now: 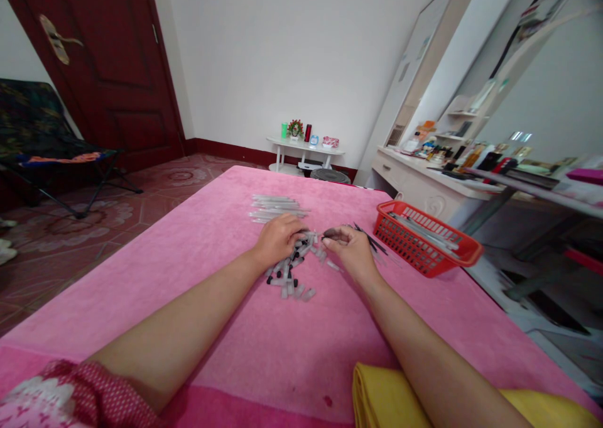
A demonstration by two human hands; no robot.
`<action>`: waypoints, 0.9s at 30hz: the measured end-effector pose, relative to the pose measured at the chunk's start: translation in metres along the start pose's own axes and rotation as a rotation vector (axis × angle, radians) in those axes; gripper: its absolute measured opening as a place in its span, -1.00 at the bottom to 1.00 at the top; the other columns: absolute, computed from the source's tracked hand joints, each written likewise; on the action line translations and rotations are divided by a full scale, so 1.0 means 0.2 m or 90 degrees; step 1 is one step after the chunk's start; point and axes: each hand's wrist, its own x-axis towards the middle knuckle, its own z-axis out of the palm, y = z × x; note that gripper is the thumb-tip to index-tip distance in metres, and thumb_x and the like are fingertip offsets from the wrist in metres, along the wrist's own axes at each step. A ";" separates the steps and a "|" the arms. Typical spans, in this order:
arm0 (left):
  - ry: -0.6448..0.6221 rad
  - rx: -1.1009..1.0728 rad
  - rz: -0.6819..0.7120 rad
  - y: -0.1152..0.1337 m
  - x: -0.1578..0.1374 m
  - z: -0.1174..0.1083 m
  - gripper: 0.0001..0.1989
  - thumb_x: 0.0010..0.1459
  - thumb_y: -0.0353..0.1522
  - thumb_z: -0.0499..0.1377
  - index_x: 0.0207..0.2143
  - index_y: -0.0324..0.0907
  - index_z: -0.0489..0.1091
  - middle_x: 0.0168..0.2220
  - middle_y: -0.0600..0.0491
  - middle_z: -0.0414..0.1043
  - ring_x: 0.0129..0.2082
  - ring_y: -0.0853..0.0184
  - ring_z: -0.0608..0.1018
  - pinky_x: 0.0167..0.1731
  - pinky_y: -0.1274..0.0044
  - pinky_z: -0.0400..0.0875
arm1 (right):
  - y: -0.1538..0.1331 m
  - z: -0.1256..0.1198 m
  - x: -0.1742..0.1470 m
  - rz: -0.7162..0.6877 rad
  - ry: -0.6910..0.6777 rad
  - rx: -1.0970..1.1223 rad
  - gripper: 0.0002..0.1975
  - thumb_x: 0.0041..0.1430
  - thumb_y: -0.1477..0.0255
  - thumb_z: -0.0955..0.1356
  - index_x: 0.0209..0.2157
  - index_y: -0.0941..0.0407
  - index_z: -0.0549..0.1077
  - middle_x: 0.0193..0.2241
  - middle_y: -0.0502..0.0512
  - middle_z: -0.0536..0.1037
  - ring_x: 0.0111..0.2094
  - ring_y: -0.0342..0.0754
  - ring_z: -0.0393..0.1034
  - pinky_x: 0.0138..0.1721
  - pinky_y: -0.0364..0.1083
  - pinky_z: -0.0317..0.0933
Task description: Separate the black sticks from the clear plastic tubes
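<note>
A loose pile of small clear plastic caps and black pieces (286,269) lies on the pink cloth. My left hand (281,234) is at the pile's far end with its fingers curled down; what they grip, if anything, is hidden. To the right of the pile, my right hand (351,247) pinches a small black cap (323,238) between thumb and fingers, just above the cloth. Clear, pen-like tubes (276,205) lie in a row beyond my left hand. Thin black sticks (377,242) rest beside my right hand.
A red plastic basket (409,244) with long, thin grey-white sticks stands on the right. Folded yellow cloth (384,393) lies under my right forearm. The pink cloth (169,258) covers the table. Beyond are a small white table (306,146), a cluttered dresser (424,180) and a folding chair (56,145).
</note>
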 end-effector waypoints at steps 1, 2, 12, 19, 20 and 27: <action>-0.004 0.001 0.008 0.01 0.00 0.00 -0.81 0.15 -0.43 0.10 -0.22 -0.18 0.47 -0.32 -0.03 0.46 -0.23 0.24 0.45 -0.21 0.42 0.35 | 0.00 0.00 0.00 0.000 0.000 0.002 -0.81 -0.25 0.41 0.44 -0.48 0.17 0.48 -0.52 0.07 0.55 -0.47 -0.06 0.43 -0.38 -0.09 0.34; -0.009 0.000 0.015 0.01 0.00 0.00 -0.81 0.15 -0.43 0.10 -0.21 -0.18 0.47 -0.32 -0.04 0.47 -0.22 0.24 0.45 -0.21 0.42 0.35 | -0.01 0.01 0.00 0.000 -0.002 0.003 -0.81 -0.25 0.41 0.44 -0.49 0.17 0.48 -0.52 0.06 0.55 -0.48 -0.06 0.44 -0.38 -0.09 0.34; -0.029 0.009 0.030 0.03 0.00 0.01 -0.80 0.17 -0.40 0.08 -0.21 -0.16 0.48 -0.30 -0.05 0.46 -0.23 0.24 0.47 -0.22 0.42 0.35 | -0.02 0.01 -0.01 -0.044 0.005 -0.068 -0.85 -0.20 0.42 0.40 -0.48 0.16 0.48 -0.49 0.08 0.55 -0.45 -0.05 0.43 -0.36 -0.09 0.31; -0.024 0.012 0.030 0.03 0.00 0.01 -0.81 0.16 -0.41 0.09 -0.22 -0.17 0.48 -0.31 -0.04 0.47 -0.24 0.23 0.46 -0.23 0.42 0.34 | -0.01 0.01 -0.01 -0.062 -0.001 -0.117 -0.85 -0.15 0.43 0.36 -0.45 0.17 0.48 -0.48 0.09 0.56 -0.44 -0.05 0.43 -0.36 -0.10 0.28; -0.023 0.010 0.030 0.03 0.00 0.01 -0.81 0.16 -0.41 0.09 -0.22 -0.17 0.48 -0.31 -0.04 0.47 -0.24 0.23 0.45 -0.23 0.42 0.34 | -0.01 0.01 -0.01 -0.064 -0.002 -0.122 -0.85 -0.15 0.43 0.36 -0.45 0.17 0.48 -0.48 0.08 0.56 -0.44 -0.05 0.43 -0.36 -0.10 0.28; -0.022 -0.001 0.033 0.04 0.01 0.00 -0.81 0.16 -0.41 0.09 -0.22 -0.19 0.48 -0.31 -0.04 0.47 -0.24 0.23 0.45 -0.23 0.42 0.34 | 0.00 0.01 -0.01 -0.073 -0.006 -0.138 -0.86 -0.13 0.45 0.35 -0.44 0.17 0.48 -0.47 0.08 0.56 -0.43 -0.05 0.43 -0.35 -0.10 0.28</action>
